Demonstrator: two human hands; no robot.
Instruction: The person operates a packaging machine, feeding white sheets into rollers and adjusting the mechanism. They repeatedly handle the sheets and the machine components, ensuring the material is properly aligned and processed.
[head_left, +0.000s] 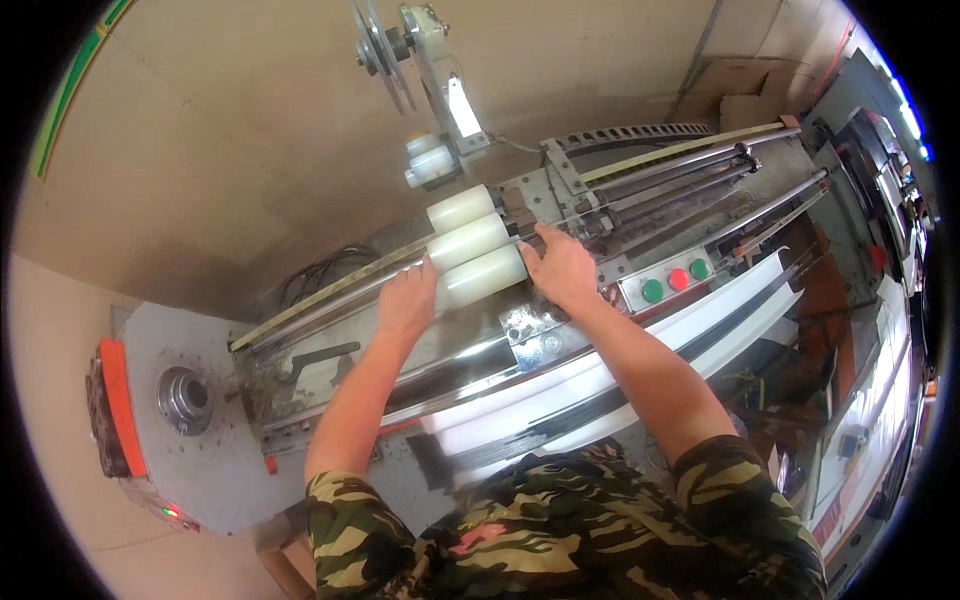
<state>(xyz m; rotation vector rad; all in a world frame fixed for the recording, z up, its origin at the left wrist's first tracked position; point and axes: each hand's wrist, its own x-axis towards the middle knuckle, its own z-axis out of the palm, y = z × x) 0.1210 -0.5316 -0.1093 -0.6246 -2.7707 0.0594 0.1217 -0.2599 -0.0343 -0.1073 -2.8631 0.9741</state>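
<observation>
Left hand (405, 302), over the middle of the machine bed (450, 335): its bent fingers lie against the left ends of the lower white rollers; whether they pinch anything cannot be told. The three smooth white cylindrical rollers (468, 241) lie side by side, slightly tilted, between the two hands and toward the bed's rear edge. They look like rigid plastic: probably moderate in weight, stiff, rather slippery and not fragile. The end rims would likely give a surer hold than the polished sides, which may turn under pressure. Right hand (562, 268), at the rollers' right ends: thumb and forefinger are bent and slightly apart; their grip, if any, is hidden.

Surroundings, left to right: a round flanged hub (185, 400) on the grey end housing (225, 470); a dark open-end wrench (335, 354) near the bed's left end; above the rear edge, a pulley wheel (380, 52) and small white rollers (430, 163), which appear to limit access from behind. Metal blocks and guide rods (690, 200) crowd the right side. Along the front edge lie a button panel (632, 294) and white channels (620, 385), near the right forearm's path.
</observation>
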